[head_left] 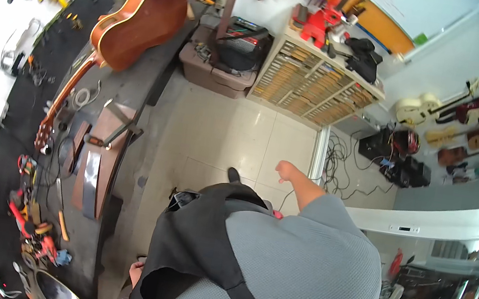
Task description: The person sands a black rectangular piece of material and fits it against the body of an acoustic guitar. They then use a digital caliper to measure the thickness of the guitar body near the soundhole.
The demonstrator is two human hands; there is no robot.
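The long dark bench (84, 241) runs along the person's left side; the left hand (135, 272) is close to it, in the gap between the bench's edge and the person's black apron (185, 235), and only a bit of that hand shows, so I can't tell if it is spread, pressed together or pinching something. The right hand (287, 171) is farther from the bench, past the apron, stuck out over the pale tile floor (225, 122); its fingers look bent, but it is too small to tell if they pinch anything. A brown guitar (144, 22) lies on the far part of the bench, and its neck points back to the near part. On the middle of the bench is a brown board (123, 112), with a shiny metal strip (91, 176) on it. A tool with a wooden handle (63, 225) lies on the bench, nearer than the guitar. To the right of the bench's far end are a brown tub (216, 76) and a cabinet with lots of little drawers (316, 83). Across the floor from the bench, black cords (338, 159) lie in a tangle and more guitars (418, 109) line the wall
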